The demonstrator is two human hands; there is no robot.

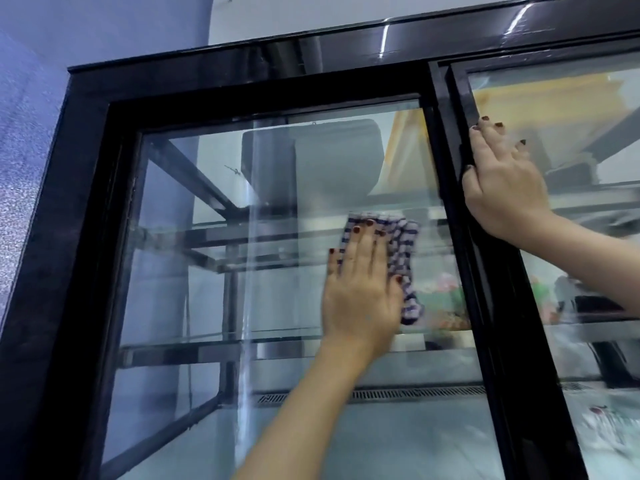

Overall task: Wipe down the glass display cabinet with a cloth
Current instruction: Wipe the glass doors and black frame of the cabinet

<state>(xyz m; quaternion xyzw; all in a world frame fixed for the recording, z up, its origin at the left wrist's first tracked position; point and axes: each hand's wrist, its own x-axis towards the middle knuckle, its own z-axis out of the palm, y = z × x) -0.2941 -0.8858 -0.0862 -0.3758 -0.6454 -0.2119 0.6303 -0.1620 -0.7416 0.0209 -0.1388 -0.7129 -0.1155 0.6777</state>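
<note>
The glass display cabinet [86, 202] fills the view, with a thick black frame and two sliding glass doors. My left hand [360, 289] lies flat on the left glass pane [194, 271], pressing a blue-and-white checked cloth [403, 251] against it; the cloth sticks out above and to the right of my fingers. My right hand [502, 178] rests on the black upright door frame [460, 209] between the two panes, thumb hooked on its edge, fingers spread over the right pane.
Glass shelves on metal rails [207, 244] show inside the cabinet, and a vent grille [398, 393] runs along its floor. A blue-grey wall [24, 133] stands at the left. Reflections and blurred coloured items show behind the right pane [588, 306].
</note>
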